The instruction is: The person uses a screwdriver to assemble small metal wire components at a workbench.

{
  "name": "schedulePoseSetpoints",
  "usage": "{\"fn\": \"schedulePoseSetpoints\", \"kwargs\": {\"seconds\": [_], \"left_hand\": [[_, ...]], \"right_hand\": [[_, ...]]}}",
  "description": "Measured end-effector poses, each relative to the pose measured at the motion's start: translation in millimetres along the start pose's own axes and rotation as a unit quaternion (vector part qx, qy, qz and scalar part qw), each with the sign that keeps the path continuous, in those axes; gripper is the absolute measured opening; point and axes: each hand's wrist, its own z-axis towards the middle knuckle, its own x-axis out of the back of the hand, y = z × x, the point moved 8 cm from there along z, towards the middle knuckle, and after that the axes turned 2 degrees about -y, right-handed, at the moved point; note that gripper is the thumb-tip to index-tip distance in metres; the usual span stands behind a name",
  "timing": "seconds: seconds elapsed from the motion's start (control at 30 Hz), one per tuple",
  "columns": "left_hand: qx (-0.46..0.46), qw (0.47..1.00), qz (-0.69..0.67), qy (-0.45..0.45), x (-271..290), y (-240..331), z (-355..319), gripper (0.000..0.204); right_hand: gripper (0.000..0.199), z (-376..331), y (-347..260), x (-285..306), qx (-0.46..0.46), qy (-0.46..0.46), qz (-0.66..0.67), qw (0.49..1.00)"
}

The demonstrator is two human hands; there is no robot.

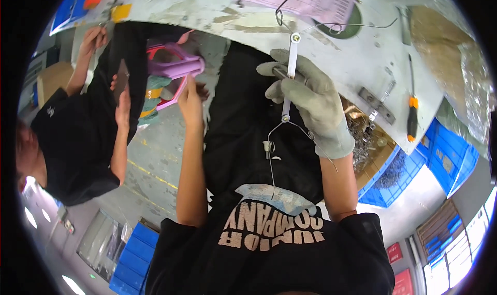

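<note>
My right hand, in a grey work glove, pinches a narrow white bar held upright over my lap. A round rivet-like fitting sits at each end of the bar. Bent wire arms spread from its top end, and more thin wires hang from its lower end. My left hand is bare, its fingers curled, beside the pink and purple plastic frame of what looks like a small chair. Whatever its fingers may hold is hidden.
On the white table lie a screwdriver, a metal fixture and a pink printed sheet. Blue crates and a carton of metal parts stand at right. A co-worker sits at left, holding a flat dark piece.
</note>
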Motion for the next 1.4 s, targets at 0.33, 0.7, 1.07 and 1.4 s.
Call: {"fn": "schedulePoseSetpoints", "kwargs": {"seconds": [0.33, 0.7, 1.07, 1.4], "left_hand": [[-0.12, 0.973, 0.137, -0.14, -16.6, -210.9, -9.4, 0.058], [-0.063, 0.966, 0.194, -0.161, 5.2, -191.2, -78.0, 0.057], [-0.021, 0.952, 0.27, -0.141, 55.4, -191.4, -118.8, 0.057], [0.022, 0.942, 0.318, -0.103, 97.4, -211.6, -152.6, 0.056]], "right_hand": [[0.043, -227.9, 31.0, 156.6, -0.222, 0.111, -0.215, 0.944], [0.023, -455.6, 243.4, 362.1, -0.41, 0.527, -0.07, 0.741], [0.041, -341.4, 205.4, 416.1, -0.47, 0.485, -0.216, 0.705], [0.047, -299.1, 169.9, 440.1, -0.451, 0.498, -0.277, 0.687]]}}
